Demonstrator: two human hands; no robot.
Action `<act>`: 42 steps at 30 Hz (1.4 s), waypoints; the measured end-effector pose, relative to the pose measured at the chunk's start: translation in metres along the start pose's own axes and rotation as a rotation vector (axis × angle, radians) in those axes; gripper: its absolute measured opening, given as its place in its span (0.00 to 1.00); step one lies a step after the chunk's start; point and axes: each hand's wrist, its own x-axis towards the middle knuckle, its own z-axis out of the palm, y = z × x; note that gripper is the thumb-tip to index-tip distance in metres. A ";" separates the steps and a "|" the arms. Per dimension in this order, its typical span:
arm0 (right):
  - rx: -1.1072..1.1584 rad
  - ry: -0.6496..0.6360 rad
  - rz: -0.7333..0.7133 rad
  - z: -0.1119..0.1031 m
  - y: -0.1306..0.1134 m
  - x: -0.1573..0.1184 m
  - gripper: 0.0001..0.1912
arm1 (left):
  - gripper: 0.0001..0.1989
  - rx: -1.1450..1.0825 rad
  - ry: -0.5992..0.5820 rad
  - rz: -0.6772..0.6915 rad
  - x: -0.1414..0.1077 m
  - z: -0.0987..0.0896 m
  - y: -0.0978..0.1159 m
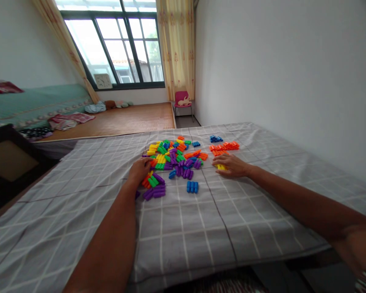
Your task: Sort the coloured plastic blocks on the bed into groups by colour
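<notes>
A mixed pile of purple, green, yellow, orange and blue plastic pieces (178,159) lies on the checked cloth. My left hand (139,170) is at the pile's left edge, its fingers curled by an orange piece; what they hold, if anything, is hidden. My right hand (232,165) is closed over yellow pieces (221,167), right of the pile. Just beyond it lie grouped orange pieces (228,146), with a small blue group (216,139) behind them. A blue piece (192,187) rests alone in front of the pile. Purple pieces (154,192) lie near my left wrist.
The grey checked cloth (183,232) covers the table up to the white wall on the right. Beyond it are a wooden bed platform (125,118) with cloths on it, a pink chair (182,97) and a window. A dark piece of furniture (6,162) stands at the left.
</notes>
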 end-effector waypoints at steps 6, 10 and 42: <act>-0.006 -0.031 0.020 0.003 0.002 -0.009 0.23 | 0.19 0.008 -0.019 -0.024 -0.002 -0.006 0.008; 0.048 0.038 0.054 -0.012 0.012 -0.006 0.24 | 0.19 0.007 -0.016 -0.026 -0.003 -0.006 0.008; 0.422 -0.051 0.390 -0.029 0.045 -0.052 0.37 | 0.19 0.015 -0.004 -0.013 -0.002 -0.004 0.006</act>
